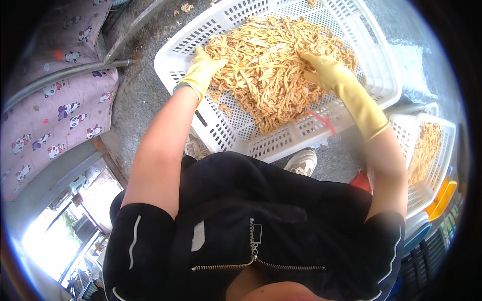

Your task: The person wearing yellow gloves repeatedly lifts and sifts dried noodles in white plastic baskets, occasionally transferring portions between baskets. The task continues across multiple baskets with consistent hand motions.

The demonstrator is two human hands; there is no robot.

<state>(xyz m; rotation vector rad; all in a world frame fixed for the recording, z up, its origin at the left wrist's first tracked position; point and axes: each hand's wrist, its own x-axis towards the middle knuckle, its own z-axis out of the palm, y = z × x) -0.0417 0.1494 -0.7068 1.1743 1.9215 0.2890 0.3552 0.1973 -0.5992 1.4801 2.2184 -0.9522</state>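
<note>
A white perforated plastic basket (278,146) stands on the floor before me, holding a large heap of tan, shredded strips (267,71) that look like a preserved vegetable. My left hand (201,71), in a yellow rubber glove, rests at the heap's left edge, its thumb on the strips. At the right part of the heap, my right hand (325,71) wears a longer yellow glove, with its fingertips in among the strips; whether it grips any is hidden. A red tie (325,122) is fastened to the basket's near side.
Another white basket (448,150) with similar strips stands at the right, by a yellow plastic container (442,199). Metal tubing (67,75) and a pink panda-print cloth (75,109) are at the left. My shoe (302,163) is close to the basket; stray scraps (186,7) lie on the floor.
</note>
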